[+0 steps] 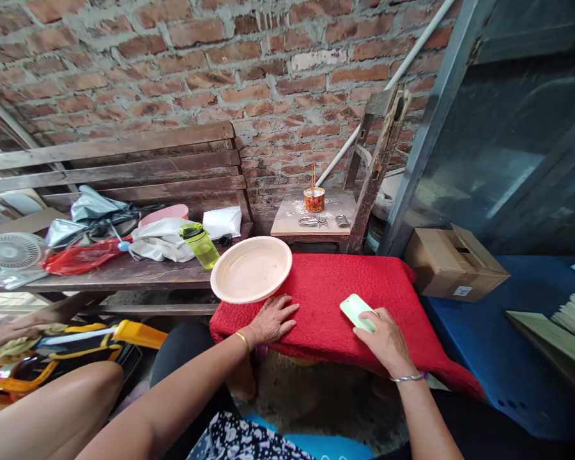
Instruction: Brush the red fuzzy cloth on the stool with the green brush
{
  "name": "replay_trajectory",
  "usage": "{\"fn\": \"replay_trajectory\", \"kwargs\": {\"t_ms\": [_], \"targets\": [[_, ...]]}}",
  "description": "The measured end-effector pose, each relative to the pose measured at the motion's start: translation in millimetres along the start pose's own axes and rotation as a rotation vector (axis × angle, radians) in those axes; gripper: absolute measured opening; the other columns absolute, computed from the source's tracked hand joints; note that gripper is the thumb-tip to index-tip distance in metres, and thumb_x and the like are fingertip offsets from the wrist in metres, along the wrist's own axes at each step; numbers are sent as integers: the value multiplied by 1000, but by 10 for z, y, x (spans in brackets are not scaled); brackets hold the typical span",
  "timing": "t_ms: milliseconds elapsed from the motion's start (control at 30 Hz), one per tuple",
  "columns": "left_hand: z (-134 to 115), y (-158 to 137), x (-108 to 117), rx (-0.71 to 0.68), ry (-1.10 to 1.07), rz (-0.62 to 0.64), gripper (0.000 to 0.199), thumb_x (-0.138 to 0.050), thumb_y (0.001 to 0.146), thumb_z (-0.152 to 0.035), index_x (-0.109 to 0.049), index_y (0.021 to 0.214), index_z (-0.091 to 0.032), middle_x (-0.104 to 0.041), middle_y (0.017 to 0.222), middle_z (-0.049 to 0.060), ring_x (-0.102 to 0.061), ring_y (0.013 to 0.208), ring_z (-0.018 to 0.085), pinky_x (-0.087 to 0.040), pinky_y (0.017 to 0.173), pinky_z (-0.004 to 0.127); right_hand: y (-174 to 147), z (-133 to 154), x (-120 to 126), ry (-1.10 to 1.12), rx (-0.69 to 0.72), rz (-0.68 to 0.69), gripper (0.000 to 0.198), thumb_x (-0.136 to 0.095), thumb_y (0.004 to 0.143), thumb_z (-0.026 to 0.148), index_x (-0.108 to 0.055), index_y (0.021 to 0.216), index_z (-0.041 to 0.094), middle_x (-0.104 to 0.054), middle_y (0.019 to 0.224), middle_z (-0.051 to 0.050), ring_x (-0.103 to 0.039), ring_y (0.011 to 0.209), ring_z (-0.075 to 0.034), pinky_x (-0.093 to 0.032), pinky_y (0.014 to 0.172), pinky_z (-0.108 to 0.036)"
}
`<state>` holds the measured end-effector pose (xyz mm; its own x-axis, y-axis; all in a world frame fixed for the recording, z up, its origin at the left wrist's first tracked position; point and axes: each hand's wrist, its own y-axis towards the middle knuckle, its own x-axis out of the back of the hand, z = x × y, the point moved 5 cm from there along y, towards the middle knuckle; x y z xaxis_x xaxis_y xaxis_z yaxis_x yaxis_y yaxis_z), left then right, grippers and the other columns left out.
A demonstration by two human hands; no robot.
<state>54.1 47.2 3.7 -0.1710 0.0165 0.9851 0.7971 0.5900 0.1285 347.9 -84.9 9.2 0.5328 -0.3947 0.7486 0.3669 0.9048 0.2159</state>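
My left hand (272,321) rests on a red cloth (335,281) with its fingers stretched out, just below a pale beige basin (252,269). The basin sits partly over the cloth's left corner and looks nearly empty. My right hand (387,338), thumb and fingers closed, grips a flat, pale green, rounded piece (353,309) by its near end. A small dark hole shows near its far end; its underside is hidden, so I cannot tell exactly what it is. It is low over the cloth or touching it.
A wooden bench (124,276) at left bears a green bottle (201,246), bags and a fan (12,250). Padlocks (308,222) and a patterned tin (314,199) stand on a small wooden surface behind. A cardboard box (453,265) is right. Another person's hand (14,332) shows left.
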Motion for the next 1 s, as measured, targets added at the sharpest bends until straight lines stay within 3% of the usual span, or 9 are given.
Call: {"fn": "replay_trajectory", "kwargs": {"t_ms": [100, 233, 300, 400, 600, 733, 833, 933, 1000], "targets": [[11, -3, 7, -13, 8, 22, 46, -58, 95, -39, -56, 139, -27, -52, 141, 9, -46, 133, 28, -35, 114, 46, -9, -267, 163, -52, -101, -2, 28, -66, 70, 42, -73, 93, 27, -58, 92, -3, -60, 85, -22, -48, 81, -35], [-13, 12, 8, 13, -1, 37, 46, -58, 94, -38, -55, 139, -29, -53, 141, 8, -45, 134, 28, -34, 114, 47, -77, -840, 663, -226, -432, -270, 39, -64, 70, 53, -74, 95, 25, -54, 82, -6, -56, 79, -26, -46, 75, -40], [-20, 12, 0, 43, -3, 45, 45, -58, 94, -38, -56, 138, -30, -53, 141, 8, -45, 134, 28, -33, 114, 48, -77, -853, 728, -224, -450, -385, 44, -61, 73, 59, -74, 96, 24, -53, 81, -7, -55, 81, -28, -46, 75, -41], [-28, 4, -10, 62, -4, 40, 44, -58, 94, -36, -57, 137, -30, -54, 141, 7, -46, 135, 28, -33, 114, 47, 56, -469, 463, -75, -254, -378, 46, -58, 76, 61, -72, 95, 22, -53, 84, -7, -56, 85, -27, -47, 78, -39], [-30, -2, 1, 43, 4, -6, 38, -53, 96, -31, -59, 134, -29, -57, 138, 6, -49, 132, 26, -37, 112, 45, 437, 655, -370, 47, 26, -13, 22, -67, 77, 39, -71, 95, 27, -55, 95, -4, -56, 83, -20, -46, 77, -32], [-25, -5, -1, 43, 2, -5, 39, -53, 95, -30, -60, 133, -30, -57, 138, 6, -49, 131, 26, -37, 112, 45, 675, 930, -518, -52, 117, 62, 19, -70, 75, 28, -72, 94, 27, -55, 91, -3, -55, 85, -19, -44, 77, -30], [-19, -12, -16, 42, -5, -3, 39, -52, 96, -31, -60, 133, -29, -57, 138, 7, -48, 132, 26, -37, 112, 46, 794, 632, -374, -134, 106, 68, 17, -70, 73, 26, -73, 90, 26, -53, 88, -2, -54, 83, -18, -43, 79, -29], [-16, -20, -35, 42, -15, -4, 39, -50, 96, -31, -60, 134, -28, -56, 139, 7, -48, 132, 27, -36, 113, 46, 813, -69, 12, -217, -28, 31, 22, -70, 72, 33, -74, 91, 24, -52, 86, -3, -54, 80, -19, -44, 79, -31], [-18, -23, -44, 39, -24, -8, 39, -50, 96, -30, -60, 134, -28, -56, 139, 7, -47, 133, 27, -35, 114, 46, 785, -593, 353, -285, -206, -41, 30, -69, 71, 42, -75, 94, 23, -51, 82, -3, -53, 74, -20, -44, 75, -34]]}}
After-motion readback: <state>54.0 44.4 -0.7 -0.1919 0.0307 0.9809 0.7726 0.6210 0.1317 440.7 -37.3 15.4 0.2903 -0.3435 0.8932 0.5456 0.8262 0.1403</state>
